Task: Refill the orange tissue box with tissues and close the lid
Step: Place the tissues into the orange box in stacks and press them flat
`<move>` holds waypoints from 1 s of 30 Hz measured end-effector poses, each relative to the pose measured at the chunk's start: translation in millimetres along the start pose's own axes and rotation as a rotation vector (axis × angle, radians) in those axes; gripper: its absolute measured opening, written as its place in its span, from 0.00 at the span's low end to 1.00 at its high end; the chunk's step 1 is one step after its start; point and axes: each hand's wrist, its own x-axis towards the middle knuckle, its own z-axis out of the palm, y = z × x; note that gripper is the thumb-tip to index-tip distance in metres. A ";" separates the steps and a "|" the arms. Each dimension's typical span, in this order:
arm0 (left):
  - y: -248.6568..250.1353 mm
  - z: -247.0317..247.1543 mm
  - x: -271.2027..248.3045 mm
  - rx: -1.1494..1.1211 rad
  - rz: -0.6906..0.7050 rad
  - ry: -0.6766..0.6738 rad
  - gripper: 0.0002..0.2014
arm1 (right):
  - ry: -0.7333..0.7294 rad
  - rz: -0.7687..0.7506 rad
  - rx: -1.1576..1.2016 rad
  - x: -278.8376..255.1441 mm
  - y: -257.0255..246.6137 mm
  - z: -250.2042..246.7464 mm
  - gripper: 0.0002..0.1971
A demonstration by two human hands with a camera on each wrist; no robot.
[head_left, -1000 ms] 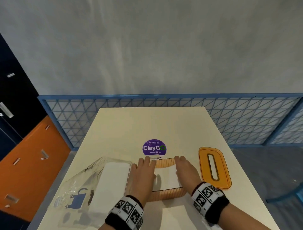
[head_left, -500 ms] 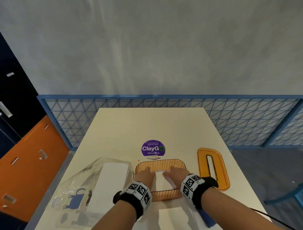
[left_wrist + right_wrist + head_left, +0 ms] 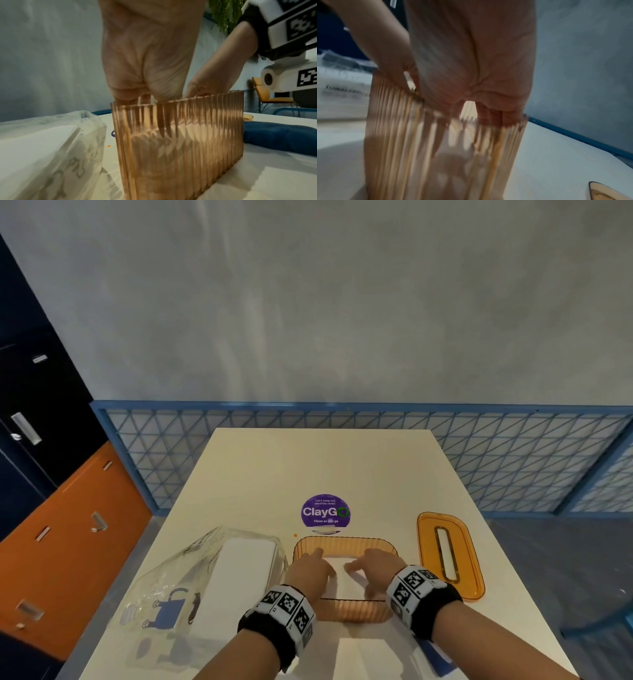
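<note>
Both the left hand (image 3: pixel 310 568) and right hand (image 3: pixel 371 568) reach, fingers extended, into the orange tissue box (image 3: pixel 346 544) on the desk (image 3: pixel 308 463), pressing down soft, limp, easily crumpled tissues (image 3: pixel 339 578); the stiff lid (image 3: pixel 448 554) right of the box is probably best lifted by its edges.

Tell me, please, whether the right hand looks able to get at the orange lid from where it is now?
Probably yes. The right hand is down inside the orange tissue box, pressing the tissues, and holds nothing. The orange lid lies flat on the table just right of the box, with nothing between them.
</note>
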 end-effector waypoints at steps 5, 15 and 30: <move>-4.6 1.1 -6.9 0.017 -0.016 -0.073 0.17 | 0.286 -0.002 0.214 -8.1 14.0 -11.3 0.23; -48.6 -5.5 -44.4 -0.521 -0.333 0.691 0.15 | 0.250 0.237 0.664 -21.7 39.7 13.5 0.25; -69.1 41.4 -40.0 -0.236 -0.693 0.410 0.21 | 0.298 0.323 0.889 -17.9 26.0 31.4 0.20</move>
